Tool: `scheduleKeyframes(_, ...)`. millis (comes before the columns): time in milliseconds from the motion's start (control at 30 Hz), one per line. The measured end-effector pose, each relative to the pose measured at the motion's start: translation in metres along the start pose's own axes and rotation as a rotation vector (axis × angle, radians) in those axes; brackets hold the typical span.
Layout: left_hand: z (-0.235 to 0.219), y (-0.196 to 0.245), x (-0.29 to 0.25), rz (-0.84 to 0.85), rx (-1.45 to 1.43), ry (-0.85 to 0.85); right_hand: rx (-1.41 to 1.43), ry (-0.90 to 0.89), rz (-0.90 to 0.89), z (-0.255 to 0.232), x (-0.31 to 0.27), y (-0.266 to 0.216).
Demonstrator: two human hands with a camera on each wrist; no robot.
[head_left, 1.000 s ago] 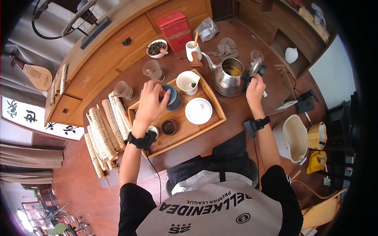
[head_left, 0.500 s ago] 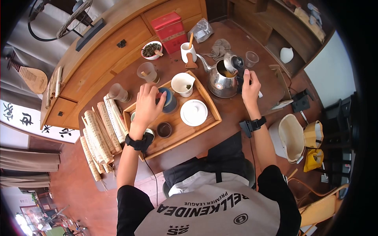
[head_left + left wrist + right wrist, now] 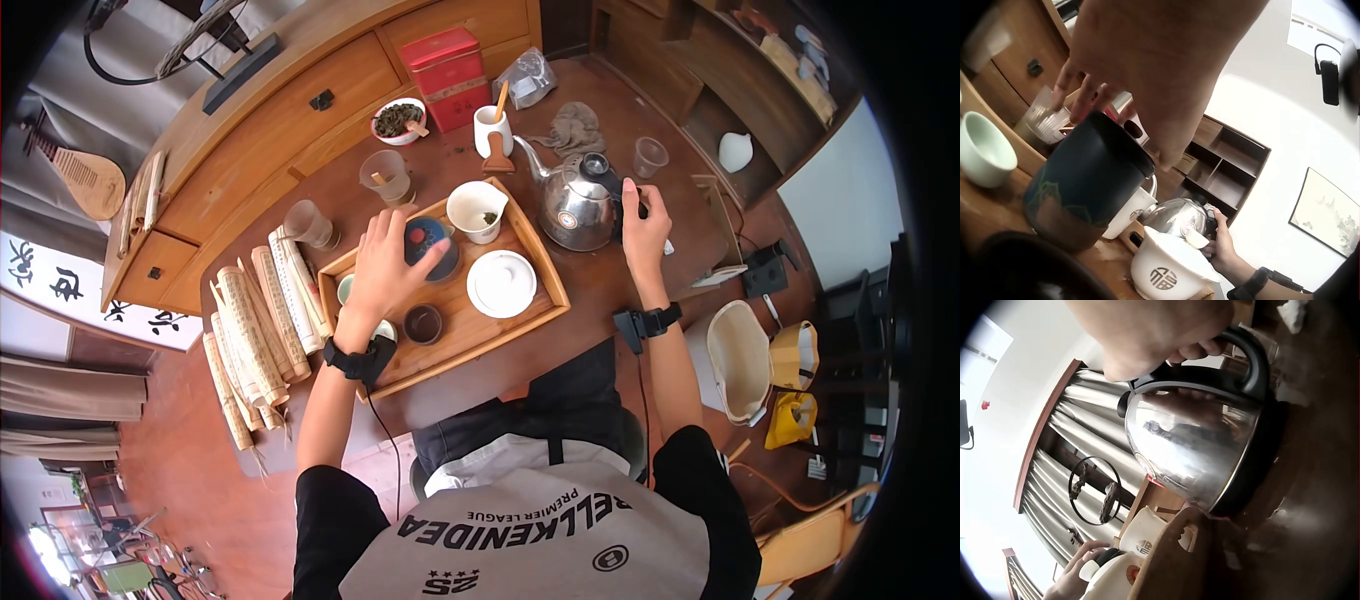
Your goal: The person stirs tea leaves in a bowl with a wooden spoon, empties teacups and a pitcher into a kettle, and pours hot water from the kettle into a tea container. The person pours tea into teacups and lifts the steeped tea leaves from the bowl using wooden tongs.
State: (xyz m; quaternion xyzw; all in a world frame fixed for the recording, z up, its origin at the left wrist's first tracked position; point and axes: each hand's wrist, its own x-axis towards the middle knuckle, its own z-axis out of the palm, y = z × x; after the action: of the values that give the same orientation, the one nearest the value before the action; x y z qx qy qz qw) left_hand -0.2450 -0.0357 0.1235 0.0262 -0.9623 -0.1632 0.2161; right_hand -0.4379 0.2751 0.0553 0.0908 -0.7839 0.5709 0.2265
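Note:
Over the tray's left half, my left hand [image 3: 383,265] is spread, its fingers off the red knob [image 3: 417,236] of the dark blue lidded jar [image 3: 432,262]. The jar [image 3: 1085,181] stands upright beneath that hand in the left wrist view. My right hand [image 3: 645,235] grips the black handle [image 3: 1257,362] of the steel kettle [image 3: 577,212], fingers curled round it in the right wrist view. The kettle lid [image 3: 596,166] is on, and the kettle stands on the table beside the tray. A white lidded bowl [image 3: 502,285] and a white pitcher [image 3: 475,222] are between the hands.
The wooden tray [image 3: 465,350] also holds a dark cup [image 3: 423,324]. Paper scrolls [image 3: 250,335] lie to its left. Behind are glasses [image 3: 386,178], a tea leaf bowl [image 3: 398,121], a red tin [image 3: 447,80] and a grey cloth [image 3: 575,128].
The kettle lid, raised in my right hand before, now covers the kettle, and that hand is on the handle. My left fingers have come away from the jar's red knob.

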Motion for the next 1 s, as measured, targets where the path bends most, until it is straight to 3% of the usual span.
scheduleKeyframes(167, -0.002, -0.001, -0.008, 0.031, -0.041, -0.057, -0.032, -0.013, -0.033, -0.002, -0.002, -0.007)
scheduleKeyframes(267, 0.004, -0.006, -0.011, -0.082, -0.198, -0.123, -0.020, -0.034, 0.004, -0.003, -0.002, -0.009)
scheduleKeyframes(767, 0.014, -0.014, -0.020, -0.053, -0.347, -0.067, -0.051, -0.032, 0.010, -0.004, -0.003, -0.007)
scheduleKeyframes(1000, 0.020, -0.028, -0.025, -0.062, -0.445, -0.136, -0.038, -0.039, 0.020, -0.003, -0.003, -0.006)
